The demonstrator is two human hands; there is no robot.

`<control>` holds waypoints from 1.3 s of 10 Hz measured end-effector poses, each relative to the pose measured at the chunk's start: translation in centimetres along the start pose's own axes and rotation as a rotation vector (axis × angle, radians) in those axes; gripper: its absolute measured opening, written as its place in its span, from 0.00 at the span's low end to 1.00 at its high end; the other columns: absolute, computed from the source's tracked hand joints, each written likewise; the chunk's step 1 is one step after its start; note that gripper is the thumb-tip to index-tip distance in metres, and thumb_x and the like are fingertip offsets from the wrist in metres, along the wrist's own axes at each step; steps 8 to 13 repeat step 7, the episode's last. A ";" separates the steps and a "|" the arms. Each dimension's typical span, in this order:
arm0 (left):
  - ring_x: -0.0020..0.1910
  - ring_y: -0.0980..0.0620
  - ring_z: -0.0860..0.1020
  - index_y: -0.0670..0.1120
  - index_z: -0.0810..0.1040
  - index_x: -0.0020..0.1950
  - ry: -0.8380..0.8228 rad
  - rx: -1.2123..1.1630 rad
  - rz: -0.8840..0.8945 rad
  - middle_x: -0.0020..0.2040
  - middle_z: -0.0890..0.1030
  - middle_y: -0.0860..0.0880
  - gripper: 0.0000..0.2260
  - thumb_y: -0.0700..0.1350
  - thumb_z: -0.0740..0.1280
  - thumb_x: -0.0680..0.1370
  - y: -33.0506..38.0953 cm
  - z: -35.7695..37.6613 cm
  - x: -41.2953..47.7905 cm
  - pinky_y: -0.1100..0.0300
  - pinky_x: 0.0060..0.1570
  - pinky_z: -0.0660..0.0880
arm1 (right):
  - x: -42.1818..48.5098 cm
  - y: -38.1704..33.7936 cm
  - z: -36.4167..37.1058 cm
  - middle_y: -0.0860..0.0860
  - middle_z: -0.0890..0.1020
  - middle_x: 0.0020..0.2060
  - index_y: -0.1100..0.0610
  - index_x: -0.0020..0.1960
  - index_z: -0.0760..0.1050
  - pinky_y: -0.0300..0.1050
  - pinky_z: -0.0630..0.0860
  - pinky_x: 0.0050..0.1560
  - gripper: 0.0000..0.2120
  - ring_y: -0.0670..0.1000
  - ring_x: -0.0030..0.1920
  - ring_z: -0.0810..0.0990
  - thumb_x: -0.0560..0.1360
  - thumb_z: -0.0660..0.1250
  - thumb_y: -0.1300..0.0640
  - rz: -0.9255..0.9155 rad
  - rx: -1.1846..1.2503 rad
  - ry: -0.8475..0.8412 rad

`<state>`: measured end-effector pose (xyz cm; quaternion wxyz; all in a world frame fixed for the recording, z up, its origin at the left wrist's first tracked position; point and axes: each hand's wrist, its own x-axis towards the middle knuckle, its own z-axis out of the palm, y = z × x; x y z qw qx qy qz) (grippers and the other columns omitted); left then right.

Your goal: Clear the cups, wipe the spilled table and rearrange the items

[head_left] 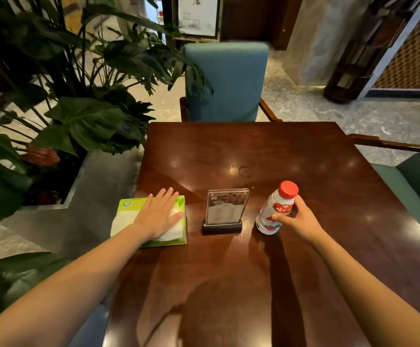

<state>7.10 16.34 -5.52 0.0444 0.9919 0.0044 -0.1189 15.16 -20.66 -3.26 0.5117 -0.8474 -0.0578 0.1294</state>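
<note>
Right hand (297, 221) grips the bottle (275, 211) at mid-body, thumb on the near side of the label and fingers curled round the far side. The bottle is white with a red cap and red label, tilted slightly with the cap leaning away to the right; its base is at the table (304, 151) surface, though contact cannot be confirmed.

Left hand (157, 214) lies flat, fingers straight and spread, pressing on the white tissue at the top of the tissue box (128, 205). The box is green and sits at the table's left edge, part of it overhanging.

Between the two hands stands a sign holder (225, 211), clear panel upright in a dark base, just beside the box on one side and the bottle on the other, touching neither.

Further out, a faint ring mark (246, 171) shows on the dark wood near the table's middle.

A blue chair (226, 78) faces the far edge. A green seat (404, 191) sits at the right edge. Large-leaved plants (78, 116) fill a planter to the left.
</note>
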 end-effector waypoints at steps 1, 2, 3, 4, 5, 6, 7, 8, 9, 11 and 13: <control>0.77 0.50 0.43 0.50 0.43 0.76 -0.015 -0.006 0.015 0.78 0.45 0.49 0.29 0.61 0.46 0.79 0.2 -0.9 -0.3 0.49 0.74 0.43 | -0.1 -0.8 -0.2 0.58 0.75 0.62 0.59 0.67 0.64 0.58 0.72 0.65 0.32 0.58 0.61 0.76 0.68 0.74 0.65 0.028 -0.008 -0.038; 0.77 0.49 0.44 0.50 0.44 0.76 -0.074 -0.027 0.037 0.78 0.46 0.48 0.30 0.61 0.47 0.79 0.5 -2.0 -0.5 0.48 0.74 0.44 | -0.3 -2.1 -0.5 0.57 0.75 0.60 0.59 0.65 0.64 0.53 0.72 0.63 0.31 0.58 0.61 0.75 0.67 0.74 0.68 0.070 -0.023 -0.087; 0.77 0.47 0.45 0.49 0.43 0.76 -0.152 -0.012 0.043 0.78 0.46 0.48 0.31 0.62 0.48 0.79 0.9 -3.3 -0.7 0.46 0.74 0.46 | -0.7 -2.9 -0.5 0.58 0.74 0.63 0.62 0.65 0.65 0.54 0.70 0.66 0.31 0.61 0.65 0.73 0.66 0.75 0.67 0.167 -0.099 -0.133; 0.77 0.47 0.45 0.50 0.44 0.76 -0.256 -0.010 0.004 0.78 0.46 0.48 0.31 0.62 0.49 0.78 1.3 -5.0 -1.1 0.45 0.74 0.47 | -2.2 -4.1 -0.8 0.59 0.68 0.70 0.62 0.73 0.60 0.54 0.68 0.69 0.35 0.59 0.69 0.70 0.72 0.71 0.54 0.425 -0.387 -0.279; 0.76 0.45 0.50 0.48 0.49 0.76 -0.436 0.046 0.013 0.78 0.51 0.47 0.31 0.62 0.50 0.78 2.3 -7.4 -2.1 0.47 0.74 0.51 | -4.2 -6.8 -0.9 0.57 0.72 0.68 0.59 0.72 0.64 0.49 0.72 0.63 0.28 0.58 0.66 0.73 0.76 0.65 0.49 0.561 -0.591 -0.532; 0.75 0.45 0.56 0.47 0.56 0.75 -0.611 0.146 0.049 0.77 0.57 0.47 0.30 0.63 0.49 0.78 3.6 -11.3 -3.2 0.50 0.71 0.55 | -4.6 -11.0 -1.1 0.57 0.67 0.72 0.56 0.75 0.59 0.57 0.67 0.69 0.32 0.60 0.70 0.68 0.76 0.64 0.45 0.646 -0.682 -0.655; 0.72 0.44 0.62 0.48 0.59 0.74 -0.650 0.043 0.009 0.75 0.61 0.48 0.28 0.61 0.52 0.79 4.7 -15.3 -3.6 0.53 0.66 0.63 | -3.9 -16.1 -1.9 0.54 0.63 0.75 0.53 0.75 0.57 0.59 0.65 0.70 0.33 0.58 0.72 0.65 0.75 0.63 0.42 0.591 -0.737 -0.699; 0.72 0.44 0.62 0.48 0.59 0.74 -0.650 0.043 0.009 0.75 0.61 0.48 0.28 0.61 0.52 0.79 4.7 -15.3 -3.6 0.53 0.66 0.63 | -3.9 -16.1 -1.9 0.54 0.63 0.75 0.53 0.75 0.57 0.59 0.65 0.70 0.33 0.58 0.72 0.65 0.75 0.63 0.42 0.591 -0.737 -0.699; 0.72 0.44 0.62 0.48 0.59 0.74 -0.650 0.043 0.009 0.75 0.61 0.48 0.28 0.61 0.52 0.79 4.7 -15.3 -3.6 0.53 0.66 0.63 | -3.9 -16.1 -1.9 0.54 0.63 0.75 0.53 0.75 0.57 0.59 0.65 0.70 0.33 0.58 0.72 0.65 0.75 0.63 0.42 0.591 -0.737 -0.699; 0.72 0.44 0.62 0.48 0.59 0.74 -0.650 0.043 0.009 0.75 0.61 0.48 0.28 0.61 0.52 0.79 4.7 -15.3 -3.6 0.53 0.66 0.63 | -3.9 -16.1 -1.9 0.54 0.63 0.75 0.53 0.75 0.57 0.59 0.65 0.70 0.33 0.58 0.72 0.65 0.75 0.63 0.42 0.591 -0.737 -0.699; 0.72 0.44 0.62 0.48 0.59 0.74 -0.650 0.043 0.009 0.75 0.61 0.48 0.28 0.61 0.52 0.79 4.7 -15.3 -3.6 0.53 0.66 0.63 | -3.9 -16.1 -1.9 0.54 0.63 0.75 0.53 0.75 0.57 0.59 0.65 0.70 0.33 0.58 0.72 0.65 0.75 0.63 0.42 0.591 -0.737 -0.699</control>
